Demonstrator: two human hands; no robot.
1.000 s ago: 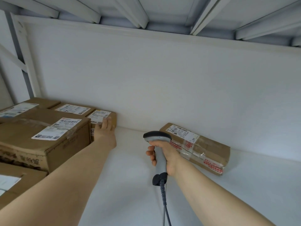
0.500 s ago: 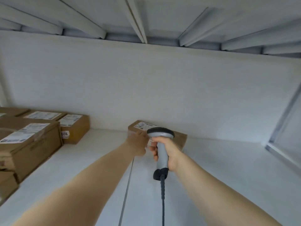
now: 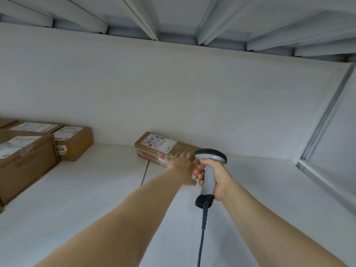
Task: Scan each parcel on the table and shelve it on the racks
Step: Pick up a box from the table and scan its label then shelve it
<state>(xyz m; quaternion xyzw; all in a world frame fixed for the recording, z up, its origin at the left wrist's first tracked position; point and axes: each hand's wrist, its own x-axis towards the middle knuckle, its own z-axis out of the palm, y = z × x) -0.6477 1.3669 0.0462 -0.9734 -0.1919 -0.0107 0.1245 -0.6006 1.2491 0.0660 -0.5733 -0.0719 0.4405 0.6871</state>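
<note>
A flat brown parcel (image 3: pixel 154 149) with a white label and red-printed tape lies on the white rack shelf (image 3: pixel 96 189), against the back wall. My left hand (image 3: pixel 182 166) holds its near right end, fingers laid over the top and thumb at the front face. My right hand (image 3: pixel 216 176) grips the handle of a grey barcode scanner (image 3: pixel 210 157) right beside the left hand. The scanner's head sits just right of the parcel and hides that end of it. A dark cable (image 3: pixel 201 234) hangs down from the scanner.
Several labelled brown boxes (image 3: pixel 73 143) stand at the shelf's left, one large box (image 3: pixel 25 162) nearest me. Bare shelf lies between them and the flat parcel, and also to the right. A metal upright (image 3: pixel 323 120) closes the right side. Shelf beams (image 3: pixel 173 20) run overhead.
My left hand left the small box on the left, reached across and took hold of the flat parcel. My view swung right; the scanner stayed in my right hand.
</note>
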